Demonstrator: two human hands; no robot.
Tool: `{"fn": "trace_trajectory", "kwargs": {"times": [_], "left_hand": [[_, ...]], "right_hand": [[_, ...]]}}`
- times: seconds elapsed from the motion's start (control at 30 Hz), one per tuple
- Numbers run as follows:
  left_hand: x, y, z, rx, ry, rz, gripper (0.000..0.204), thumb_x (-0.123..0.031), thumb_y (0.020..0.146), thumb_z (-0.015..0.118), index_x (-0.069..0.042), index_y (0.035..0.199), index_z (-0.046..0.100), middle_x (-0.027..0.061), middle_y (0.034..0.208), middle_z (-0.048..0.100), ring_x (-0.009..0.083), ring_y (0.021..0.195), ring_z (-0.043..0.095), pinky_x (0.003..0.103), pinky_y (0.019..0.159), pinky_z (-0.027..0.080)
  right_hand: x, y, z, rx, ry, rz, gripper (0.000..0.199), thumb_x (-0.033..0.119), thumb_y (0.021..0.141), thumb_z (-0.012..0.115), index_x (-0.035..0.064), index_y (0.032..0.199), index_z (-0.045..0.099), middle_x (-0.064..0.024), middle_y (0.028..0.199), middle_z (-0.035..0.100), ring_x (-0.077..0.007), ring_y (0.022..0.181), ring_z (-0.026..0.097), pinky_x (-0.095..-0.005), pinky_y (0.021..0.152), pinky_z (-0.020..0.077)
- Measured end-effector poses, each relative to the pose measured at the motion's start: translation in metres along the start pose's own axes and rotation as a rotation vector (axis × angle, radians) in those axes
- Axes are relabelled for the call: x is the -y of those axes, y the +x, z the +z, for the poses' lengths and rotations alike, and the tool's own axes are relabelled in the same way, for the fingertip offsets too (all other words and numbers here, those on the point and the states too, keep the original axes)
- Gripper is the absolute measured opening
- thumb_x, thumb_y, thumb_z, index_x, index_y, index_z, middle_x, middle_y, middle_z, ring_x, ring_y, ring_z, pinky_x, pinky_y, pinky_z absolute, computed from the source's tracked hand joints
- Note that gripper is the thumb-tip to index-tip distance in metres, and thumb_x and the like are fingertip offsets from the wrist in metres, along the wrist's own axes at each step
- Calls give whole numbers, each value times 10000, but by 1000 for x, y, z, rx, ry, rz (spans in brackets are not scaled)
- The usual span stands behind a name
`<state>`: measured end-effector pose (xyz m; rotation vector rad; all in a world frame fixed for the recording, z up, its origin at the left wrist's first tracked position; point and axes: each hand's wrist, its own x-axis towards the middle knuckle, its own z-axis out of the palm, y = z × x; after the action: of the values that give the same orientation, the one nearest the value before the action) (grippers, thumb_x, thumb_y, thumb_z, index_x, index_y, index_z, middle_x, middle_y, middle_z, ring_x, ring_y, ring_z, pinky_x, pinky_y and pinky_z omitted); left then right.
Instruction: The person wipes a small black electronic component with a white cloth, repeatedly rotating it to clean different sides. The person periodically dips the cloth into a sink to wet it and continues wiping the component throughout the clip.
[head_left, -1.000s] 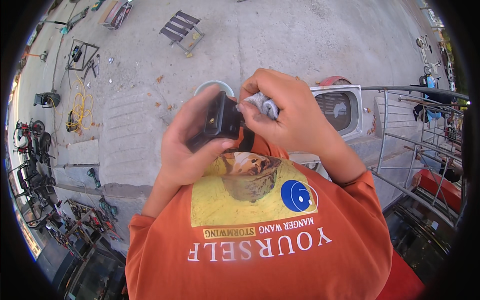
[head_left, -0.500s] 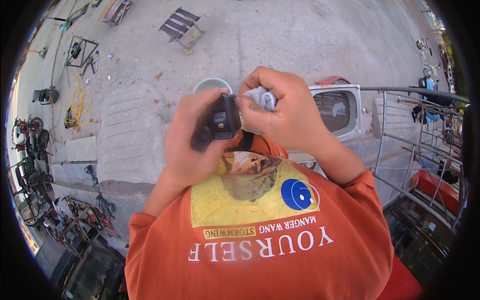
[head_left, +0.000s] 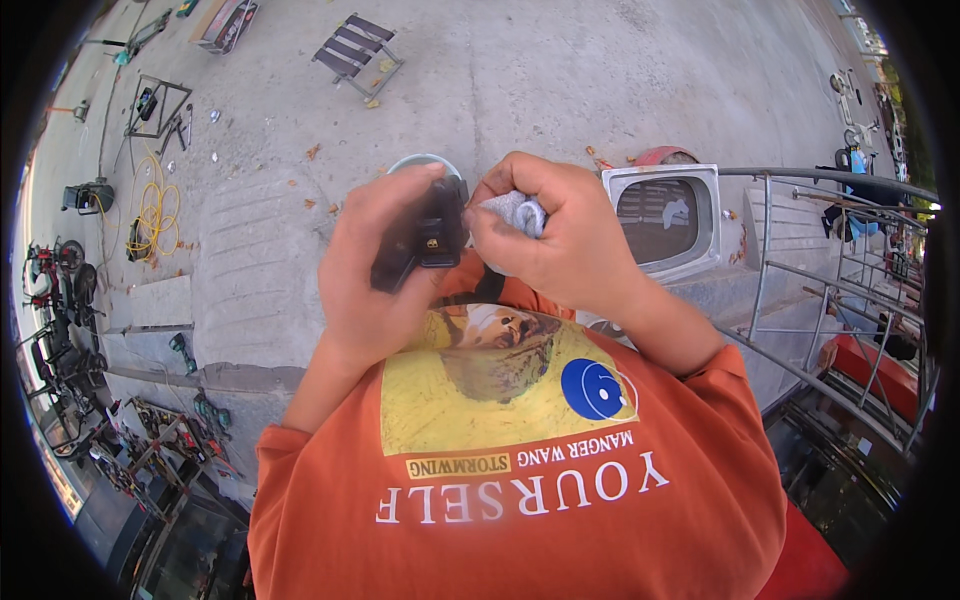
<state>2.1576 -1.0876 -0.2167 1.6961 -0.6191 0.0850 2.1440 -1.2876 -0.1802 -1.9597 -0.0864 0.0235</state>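
Right in front of the chest sits the black device (head_left: 436,232), gripped in the left hand (head_left: 350,268), whose fingers and palm cover much of its left side, so its full shape is hard to read; a small yellow mark shows on the near face. Close beside it, the right hand (head_left: 570,228) pinches a bunched greyish cloth (head_left: 522,212), partly buried in the fingers; whether those fingertips touch the device, I can't tell. Behind the left hand peeks a pale bowl (head_left: 422,157), only its far rim clear. Over to the right, a metal frame (head_left: 712,215) is half blocked by the right hand. Farther out stands a slatted stool (head_left: 354,48); at far left, yellow cable (head_left: 157,205) lies coiled.
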Motion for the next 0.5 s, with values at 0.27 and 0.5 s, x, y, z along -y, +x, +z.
{"fn": "trace_trajectory", "kwargs": {"times": [0.27,0.5], "left_hand": [[-10,-2,1,-28,-319,-292,699,146,784,678,10,1425,433,167,1357,595,203,1203,613,334,988,519],[-8,0,-4,5,-373,-274,742,141,770,702,12,1441,413,178,1375,582,236,1224,610,354,1005,517]], "right_hand": [[3,-6,3,-19,-71,-100,152,85,816,755,0,865,639,-74,747,670,-129,656,615,-287,598,481],[9,-6,4,-72,-143,-291,153,88,823,752,12,886,635,-104,786,683,-218,651,649,-318,597,496]]}}
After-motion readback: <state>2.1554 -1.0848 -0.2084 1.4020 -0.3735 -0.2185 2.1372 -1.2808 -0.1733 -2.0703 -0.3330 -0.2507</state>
